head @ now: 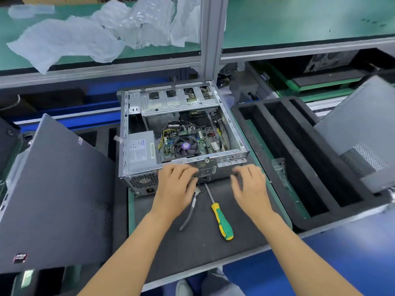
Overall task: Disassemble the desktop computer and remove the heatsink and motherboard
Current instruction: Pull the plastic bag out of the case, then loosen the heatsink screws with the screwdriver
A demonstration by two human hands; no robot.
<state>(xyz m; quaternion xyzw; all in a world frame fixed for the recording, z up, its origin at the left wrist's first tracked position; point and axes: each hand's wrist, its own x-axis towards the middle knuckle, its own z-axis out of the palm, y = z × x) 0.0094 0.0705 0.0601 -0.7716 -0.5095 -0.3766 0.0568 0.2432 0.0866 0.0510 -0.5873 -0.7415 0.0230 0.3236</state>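
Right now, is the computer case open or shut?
Open: the case has no side panel, so the fan and motherboard show inside.

Green-topped shelf [299, 24] above blue workbench [342, 253]

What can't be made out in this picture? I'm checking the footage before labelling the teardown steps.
Head view only:
- Heatsink: hidden under the fan.
- Left hand fingers: motion-blurred against the case's rear panel; any grip is unclear.
- Right hand fingers: also blurred.
- Pliers: the tips are covered by the left hand.
- Power supply label: text too small.
- Motherboard: its screws are too small to pick out.
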